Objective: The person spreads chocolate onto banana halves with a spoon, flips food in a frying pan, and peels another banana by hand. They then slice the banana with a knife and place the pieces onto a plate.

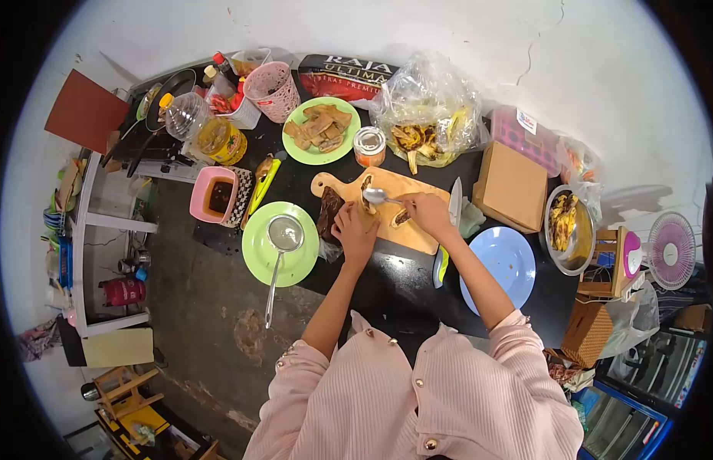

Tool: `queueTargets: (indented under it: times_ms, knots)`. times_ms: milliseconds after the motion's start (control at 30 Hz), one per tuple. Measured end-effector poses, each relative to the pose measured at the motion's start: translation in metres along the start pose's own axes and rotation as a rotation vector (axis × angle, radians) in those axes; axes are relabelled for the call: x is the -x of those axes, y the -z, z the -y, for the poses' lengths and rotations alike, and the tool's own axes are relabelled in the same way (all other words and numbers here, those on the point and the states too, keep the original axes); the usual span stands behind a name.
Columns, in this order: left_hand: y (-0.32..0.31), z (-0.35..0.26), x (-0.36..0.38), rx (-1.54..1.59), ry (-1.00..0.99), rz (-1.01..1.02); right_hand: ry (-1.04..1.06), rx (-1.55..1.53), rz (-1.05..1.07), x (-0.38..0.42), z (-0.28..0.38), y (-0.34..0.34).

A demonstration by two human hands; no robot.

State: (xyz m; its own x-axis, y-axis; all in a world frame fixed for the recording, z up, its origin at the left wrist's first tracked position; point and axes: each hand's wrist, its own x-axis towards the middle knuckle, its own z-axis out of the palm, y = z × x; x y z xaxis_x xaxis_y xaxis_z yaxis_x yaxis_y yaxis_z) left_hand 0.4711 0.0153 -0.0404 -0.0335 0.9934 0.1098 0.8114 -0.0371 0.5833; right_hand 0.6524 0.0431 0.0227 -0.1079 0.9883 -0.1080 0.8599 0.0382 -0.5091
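Open counter (391, 285) before board (414, 239), knife (455, 201) rightward.

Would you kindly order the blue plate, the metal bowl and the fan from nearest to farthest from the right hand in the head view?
From the right hand:
1. Blue plate, just to its right
2. Metal bowl, farther right
3. Fan, far right, past the bowl

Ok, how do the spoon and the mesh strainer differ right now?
The spoon is in the right hand over the wooden cutting board, while the mesh strainer rests on a green plate, untouched. The spoon's bowl is small and solid; the strainer's is wider and made of mesh. The spoon points crosswise in view; the strainer's handle runs down past the plate's rim. Both are silvery with a handle.
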Motion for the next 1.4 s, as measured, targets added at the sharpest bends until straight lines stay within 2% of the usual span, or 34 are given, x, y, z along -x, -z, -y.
queueTargets:
  times_ms: [67,167,200,300,400,633,700,833,900,967,1000,1267,1400]
  knots:
    - [-0.001,0.001,-0.003,-0.011,0.009,-0.01,-0.024,0.003,0.034,0.006,-0.003,0.006]
    - [-0.001,-0.001,-0.005,-0.017,0.023,-0.011,0.001,0.047,-0.039,0.008,-0.008,0.013]
    - [-0.002,0.0,-0.006,-0.019,0.021,-0.011,-0.077,-0.011,-0.039,0.008,0.006,0.023]
    - [-0.007,0.002,-0.006,-0.034,0.0,-0.038,0.043,-0.032,-0.168,-0.006,0.007,0.002]
    - [-0.006,0.0,-0.006,-0.056,0.005,-0.025,0.08,0.089,-0.143,-0.02,0.011,-0.014]
    - [-0.004,0.0,-0.005,-0.046,-0.02,-0.028,-0.045,0.179,-0.166,-0.019,0.002,0.008]
    - [-0.005,0.0,-0.005,-0.043,-0.017,-0.029,-0.011,0.135,-0.242,-0.018,0.011,0.014]
    - [-0.005,0.001,-0.005,-0.061,-0.025,-0.03,0.12,0.159,-0.119,-0.022,0.022,-0.005]
    - [-0.003,0.0,-0.005,-0.035,-0.019,-0.01,0.093,0.154,-0.182,-0.027,0.005,-0.019]
    - [-0.002,0.0,-0.006,-0.058,0.0,-0.001,-0.009,0.214,-0.128,-0.031,-0.006,-0.019]
    - [-0.001,0.001,-0.006,-0.052,0.0,0.006,-0.01,0.214,-0.173,-0.03,-0.006,-0.016]
    - [0.001,0.005,-0.003,-0.031,-0.027,-0.007,-0.041,0.153,-0.129,-0.019,-0.004,0.009]
    - [0.002,0.004,-0.001,-0.002,-0.027,-0.004,-0.012,0.113,-0.208,-0.028,0.016,0.005]
